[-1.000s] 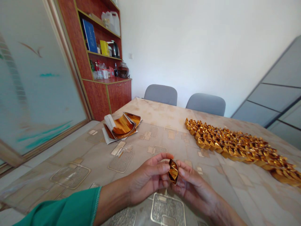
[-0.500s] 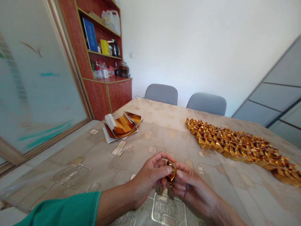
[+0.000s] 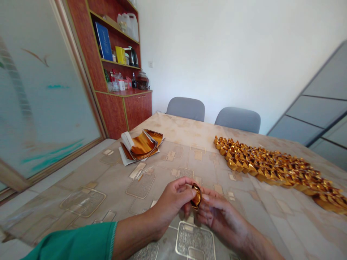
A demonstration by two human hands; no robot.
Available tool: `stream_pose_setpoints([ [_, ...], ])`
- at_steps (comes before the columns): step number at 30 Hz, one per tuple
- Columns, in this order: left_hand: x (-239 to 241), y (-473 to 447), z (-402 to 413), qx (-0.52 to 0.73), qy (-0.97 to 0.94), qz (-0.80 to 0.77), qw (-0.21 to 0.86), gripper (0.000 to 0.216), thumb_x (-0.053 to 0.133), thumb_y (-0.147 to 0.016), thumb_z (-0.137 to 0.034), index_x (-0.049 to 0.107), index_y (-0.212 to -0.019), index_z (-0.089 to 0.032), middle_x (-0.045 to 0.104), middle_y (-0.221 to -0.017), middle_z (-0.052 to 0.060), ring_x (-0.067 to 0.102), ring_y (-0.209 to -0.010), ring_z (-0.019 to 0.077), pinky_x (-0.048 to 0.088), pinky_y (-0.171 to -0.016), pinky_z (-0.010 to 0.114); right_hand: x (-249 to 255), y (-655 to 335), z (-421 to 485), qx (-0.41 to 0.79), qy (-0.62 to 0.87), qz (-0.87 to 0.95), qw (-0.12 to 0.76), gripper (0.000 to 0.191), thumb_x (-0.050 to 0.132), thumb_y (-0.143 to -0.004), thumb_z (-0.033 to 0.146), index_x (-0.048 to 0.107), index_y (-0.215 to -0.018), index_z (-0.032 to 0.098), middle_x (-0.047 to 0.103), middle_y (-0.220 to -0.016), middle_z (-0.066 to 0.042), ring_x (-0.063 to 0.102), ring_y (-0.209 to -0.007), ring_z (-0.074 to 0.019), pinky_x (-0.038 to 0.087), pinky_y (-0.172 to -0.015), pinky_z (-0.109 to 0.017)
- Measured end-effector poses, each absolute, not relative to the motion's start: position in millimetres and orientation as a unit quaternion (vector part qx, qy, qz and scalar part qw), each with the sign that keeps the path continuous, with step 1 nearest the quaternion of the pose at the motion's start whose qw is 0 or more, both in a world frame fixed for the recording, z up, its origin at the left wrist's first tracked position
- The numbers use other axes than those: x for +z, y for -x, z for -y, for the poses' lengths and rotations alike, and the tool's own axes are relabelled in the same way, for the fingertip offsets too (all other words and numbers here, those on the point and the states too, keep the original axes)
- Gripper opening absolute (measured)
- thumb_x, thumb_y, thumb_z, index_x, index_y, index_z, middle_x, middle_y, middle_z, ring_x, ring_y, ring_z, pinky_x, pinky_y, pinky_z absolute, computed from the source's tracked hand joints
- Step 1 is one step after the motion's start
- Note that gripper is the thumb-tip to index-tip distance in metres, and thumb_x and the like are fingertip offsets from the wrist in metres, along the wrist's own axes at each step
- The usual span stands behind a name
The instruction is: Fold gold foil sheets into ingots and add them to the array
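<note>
A small gold foil paper ingot (image 3: 196, 198) is held upright between my two hands, just above the near part of the table. My left hand (image 3: 175, 198) pinches it from the left, with the thumb on its face and the index finger curled over behind. On the other side my right hand (image 3: 221, 209) grips its right edge between thumb and fingers. Part of the folded piece is hidden behind my fingers. To the right lie rows of finished-looking gold foil ingots (image 3: 271, 168), packed close together. A curled stack of gold foil paper sheets (image 3: 143, 144) lies at the left.
A patterned cloth covers the table (image 3: 116, 187). Two grey chairs (image 3: 185, 108) stand at its far side. A red-brown cabinet (image 3: 123, 108) with bottles and boxes is at the back left, beside a frosted glass door (image 3: 48, 90).
Both hands stay in nearly the same place. The foil ingot has turned a little, and its hollow looks wider and rounder, with the left thumb shifted slightly on it.
</note>
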State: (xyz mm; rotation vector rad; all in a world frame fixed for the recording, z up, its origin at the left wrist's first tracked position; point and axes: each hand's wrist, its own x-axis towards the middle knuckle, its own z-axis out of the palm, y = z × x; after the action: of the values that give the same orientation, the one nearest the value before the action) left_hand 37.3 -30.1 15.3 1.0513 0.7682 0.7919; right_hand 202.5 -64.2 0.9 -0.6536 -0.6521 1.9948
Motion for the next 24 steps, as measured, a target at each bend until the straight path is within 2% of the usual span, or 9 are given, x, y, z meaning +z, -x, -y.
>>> stream_pose_setpoints([
  [4,17.2,-36.6,31.2,0.338,-0.451,-0.333,0.756,0.026,0.069,-0.075,-0.033,0.061,-0.093,-0.016,0.059,-0.069,-0.003,0.045,-0.046,0.006,0.036,-0.047,0.02,0.7,-203.3,63.7,0.806,0.264,0.261,0.46,0.015,0.08,-0.077,0.024,0.075,-0.086,0.013,0.038,-0.06,0.006,0.026,-0.054,-0.0066,0.032,-0.053,-0.018],
  [9,17.6,-34.9,31.4,0.347,-0.453,-0.33,0.752,0.027,0.074,-0.071,-0.027,0.06,-0.092,-0.016,0.059,-0.072,-0.002,0.049,-0.054,0.0068,0.036,-0.05,0.019,-0.8,-202.6,63.6,0.801,0.272,0.253,0.47,0.019,0.078,-0.078,0.024,0.074,-0.093,0.013,0.043,-0.063,0.005,0.03,-0.055,-0.0066,0.035,-0.055,-0.018],
  [14,17.0,-34.6,30.7,0.334,-0.437,-0.328,0.768,0.028,0.07,-0.074,-0.03,0.06,-0.096,-0.016,0.06,-0.075,-0.001,0.049,-0.054,0.007,0.037,-0.05,0.019,-0.1,-200.1,63.8,0.809,0.253,0.252,0.467,0.016,0.075,-0.082,0.025,0.073,-0.093,0.013,0.043,-0.06,0.005,0.033,-0.054,-0.007,0.035,-0.054,-0.019],
  [20,15.0,-36.0,29.8,0.357,-0.481,-0.35,0.72,0.025,0.069,-0.073,-0.03,0.06,-0.091,-0.015,0.058,-0.07,-0.002,0.048,-0.052,0.0076,0.037,-0.048,0.02,-0.7,-201.2,63.2,0.816,0.248,0.254,0.457,0.016,0.074,-0.083,0.025,0.072,-0.091,0.012,0.043,-0.059,0.006,0.031,-0.053,-0.0068,0.035,-0.054,-0.02],
  [24,16.5,-36.4,31.9,0.336,-0.464,-0.333,0.749,0.028,0.072,-0.071,-0.029,0.057,-0.091,-0.017,0.061,-0.071,-0.002,0.05,-0.052,0.0076,0.037,-0.048,0.019,-4.4,-202.8,63.1,0.813,0.258,0.253,0.456,0.016,0.075,-0.081,0.025,0.072,-0.091,0.013,0.043,-0.058,0.006,0.03,-0.053,-0.0071,0.034,-0.053,-0.02],
])
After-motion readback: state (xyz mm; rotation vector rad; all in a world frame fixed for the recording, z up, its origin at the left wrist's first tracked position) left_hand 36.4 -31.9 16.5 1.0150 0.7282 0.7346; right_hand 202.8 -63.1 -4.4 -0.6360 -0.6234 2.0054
